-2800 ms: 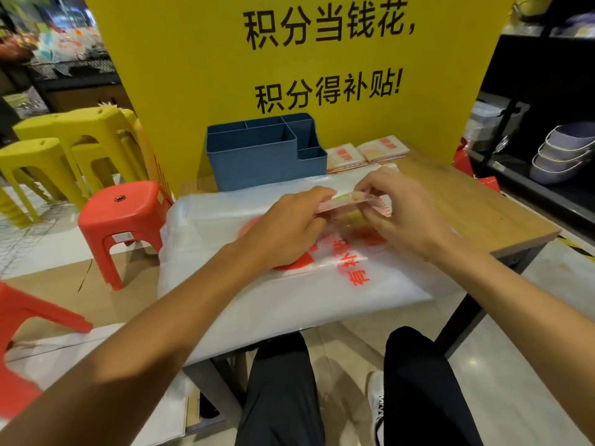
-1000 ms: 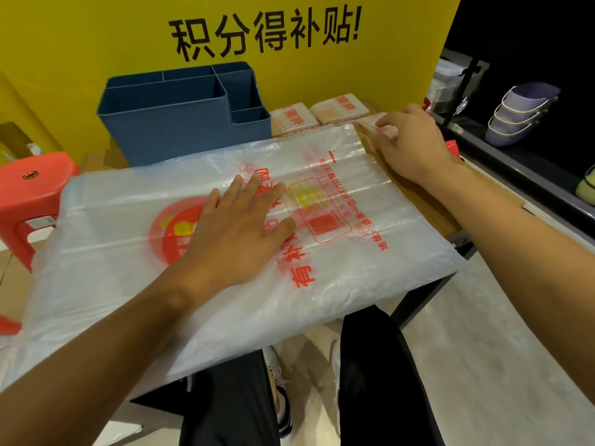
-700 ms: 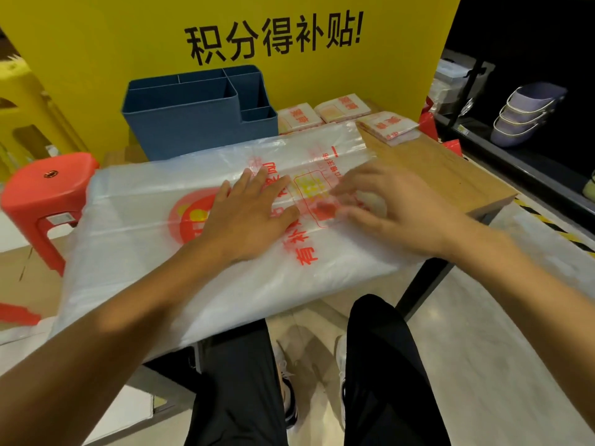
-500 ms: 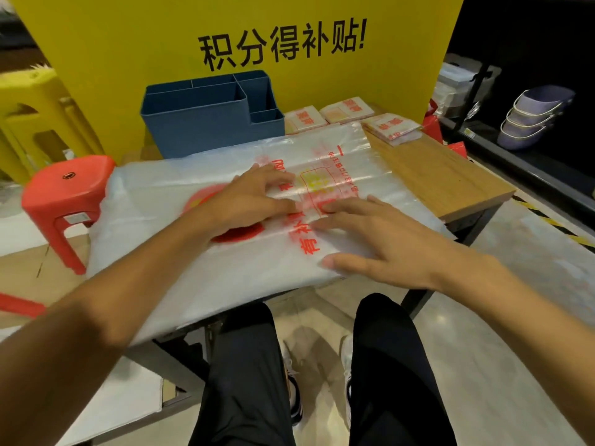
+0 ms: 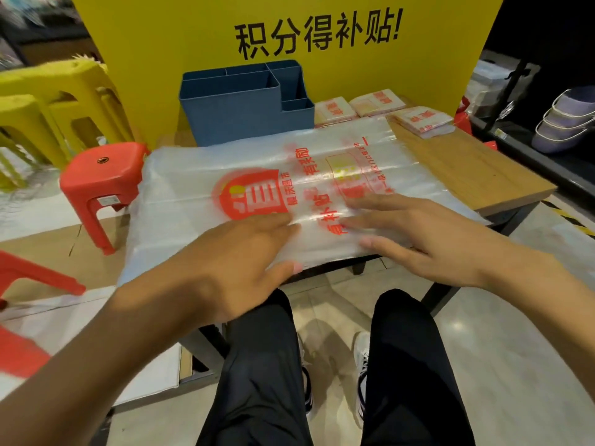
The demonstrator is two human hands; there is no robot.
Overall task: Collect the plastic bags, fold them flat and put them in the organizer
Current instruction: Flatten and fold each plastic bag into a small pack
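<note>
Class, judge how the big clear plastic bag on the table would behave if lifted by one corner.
The plastic bag probably flops: it drapes over the table edge. Likely light, being thin and see-through. Its glossy surface suggests slipperiness.

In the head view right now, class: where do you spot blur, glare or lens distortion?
Head view: both hands, left and right, are motion-blurred; glare streaks the plastic bag; wide-angle bending curves the yellow sign edges.

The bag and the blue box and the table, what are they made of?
Bag: thin, glossy plastic, likely; see-through and crinkled, red print. Blue box: looks like hard matte plastic, smooth moulded walls. Table: top shows wood grain, maybe real wood or laminate; legs look dark, probably metal.
</note>
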